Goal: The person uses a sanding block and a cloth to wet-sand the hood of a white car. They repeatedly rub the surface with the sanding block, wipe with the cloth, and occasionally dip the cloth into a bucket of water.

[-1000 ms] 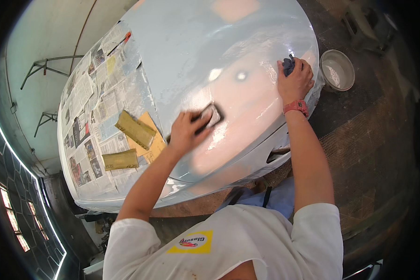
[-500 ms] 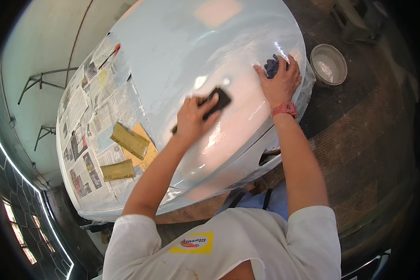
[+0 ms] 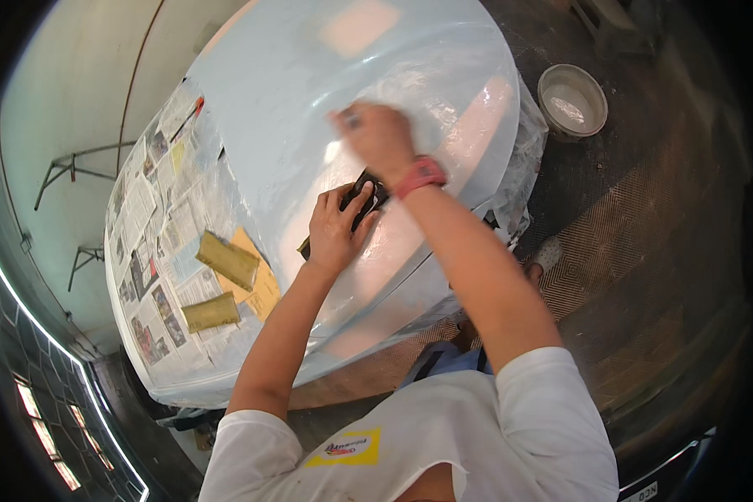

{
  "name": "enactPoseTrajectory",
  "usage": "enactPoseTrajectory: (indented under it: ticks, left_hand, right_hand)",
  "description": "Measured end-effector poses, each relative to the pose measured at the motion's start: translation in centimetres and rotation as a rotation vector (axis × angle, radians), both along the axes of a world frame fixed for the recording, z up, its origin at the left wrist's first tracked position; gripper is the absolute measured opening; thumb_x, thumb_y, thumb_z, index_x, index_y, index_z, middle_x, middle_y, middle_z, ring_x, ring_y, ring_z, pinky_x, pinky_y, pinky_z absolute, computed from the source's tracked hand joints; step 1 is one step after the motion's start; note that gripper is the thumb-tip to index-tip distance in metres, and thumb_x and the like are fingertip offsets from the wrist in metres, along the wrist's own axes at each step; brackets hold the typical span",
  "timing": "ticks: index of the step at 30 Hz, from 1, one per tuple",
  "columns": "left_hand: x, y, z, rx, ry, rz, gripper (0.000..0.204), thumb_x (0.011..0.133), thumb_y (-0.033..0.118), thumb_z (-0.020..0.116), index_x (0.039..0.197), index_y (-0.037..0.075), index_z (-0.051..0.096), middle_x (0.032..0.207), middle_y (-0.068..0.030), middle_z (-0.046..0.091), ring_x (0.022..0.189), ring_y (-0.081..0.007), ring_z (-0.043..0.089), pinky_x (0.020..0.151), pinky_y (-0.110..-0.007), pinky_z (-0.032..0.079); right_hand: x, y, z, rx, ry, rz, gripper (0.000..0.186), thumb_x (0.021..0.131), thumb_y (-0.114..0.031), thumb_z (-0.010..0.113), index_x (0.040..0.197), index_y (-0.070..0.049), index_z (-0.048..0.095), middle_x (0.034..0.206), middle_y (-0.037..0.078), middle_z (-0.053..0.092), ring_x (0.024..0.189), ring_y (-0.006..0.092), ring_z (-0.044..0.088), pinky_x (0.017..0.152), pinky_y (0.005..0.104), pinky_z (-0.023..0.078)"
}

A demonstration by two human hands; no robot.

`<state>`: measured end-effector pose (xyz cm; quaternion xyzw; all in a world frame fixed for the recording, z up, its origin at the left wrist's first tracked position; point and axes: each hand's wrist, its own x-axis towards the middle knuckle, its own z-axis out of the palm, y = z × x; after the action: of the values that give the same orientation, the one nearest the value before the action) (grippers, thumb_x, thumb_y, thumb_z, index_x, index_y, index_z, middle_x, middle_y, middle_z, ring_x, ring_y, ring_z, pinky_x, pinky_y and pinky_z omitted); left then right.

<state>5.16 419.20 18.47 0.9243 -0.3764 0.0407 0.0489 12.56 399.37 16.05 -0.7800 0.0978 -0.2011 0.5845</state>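
My left hand point(image 3: 333, 233) is closed on a black sanding block point(image 3: 371, 201) with olive paper showing at its lower end, resting on the pale blue car panel point(image 3: 276, 100), which is glossy with pinkish patches. Just above and right of the block, my right hand point(image 3: 378, 135), red watch at the wrist, is blurred by motion, with a dark crumpled cloth point(image 3: 351, 122) partly showing in its fingers. Newspaper point(image 3: 159, 192) covers the left part of the panel, with folded olive sandpaper pieces point(image 3: 227, 259) on a yellow sheet point(image 3: 266, 294).
A bowl of liquid point(image 3: 572, 107) stands on the patterned floor point(image 3: 611, 209) right of the car, below a grey stool point(image 3: 611, 21) at top right. Crumpled plastic sheeting point(image 3: 527, 167) hangs at the panel's right edge. Metal wall brackets point(image 3: 75, 159) are at left.
My right hand has swept left with the dark cloth, from the panel's right edge to above the block. My left hand moved slightly up and right, then settled back slightly.
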Motion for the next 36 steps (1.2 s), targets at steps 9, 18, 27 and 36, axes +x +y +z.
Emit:
enactPoseTrajectory:
  ticks: [9,18,27,36]
  left_hand:
    - [6.4,-4.7,-1.1,-0.041,-0.069,-0.003,0.052,0.096,0.027,0.087,0.147,0.020,0.076,0.128,-0.0161,0.073,0.117,-0.0364,0.067,0.099,-0.048,0.059]
    - [8.5,-4.8,-1.6,-0.044,-0.127,0.002,0.057,0.092,0.033,0.091,0.146,0.025,0.077,0.120,-0.0125,0.073,0.106,-0.0342,0.066,0.090,-0.046,0.060]
    - [1.5,2.5,-0.6,0.035,0.031,-0.016,0.062,0.090,0.032,0.093,0.149,0.025,0.076,0.128,-0.0123,0.073,0.115,-0.0355,0.066,0.100,-0.047,0.060]
    - [14.7,-9.2,-1.9,-0.060,-0.123,0.031,0.051,0.095,0.034,0.088,0.144,0.022,0.079,0.120,-0.0117,0.072,0.111,-0.0341,0.065,0.094,-0.047,0.059]
  right_hand:
    - [-2.1,-10.2,-7.7,-0.089,0.109,-0.554,0.042,0.101,-0.044,0.080,0.115,-0.006,0.075,0.113,0.020,0.075,0.111,0.0448,0.070,0.095,0.0560,0.056]
    - [-2.8,-10.6,-11.7,-0.362,0.362,-0.621,0.064,0.097,-0.047,0.084,0.147,-0.016,0.059,0.154,0.013,0.052,0.146,0.0415,0.047,0.112,0.0667,0.046]
    - [-2.8,-11.6,-11.9,-0.343,0.405,-0.657,0.061,0.099,-0.045,0.082,0.148,-0.018,0.059,0.154,0.012,0.051,0.149,0.0423,0.046,0.109,0.0690,0.048]
    - [-2.6,-10.6,-11.8,-0.337,0.389,-0.645,0.060,0.098,-0.046,0.082,0.147,-0.019,0.059,0.154,0.011,0.051,0.148,0.0422,0.047,0.107,0.0694,0.048]
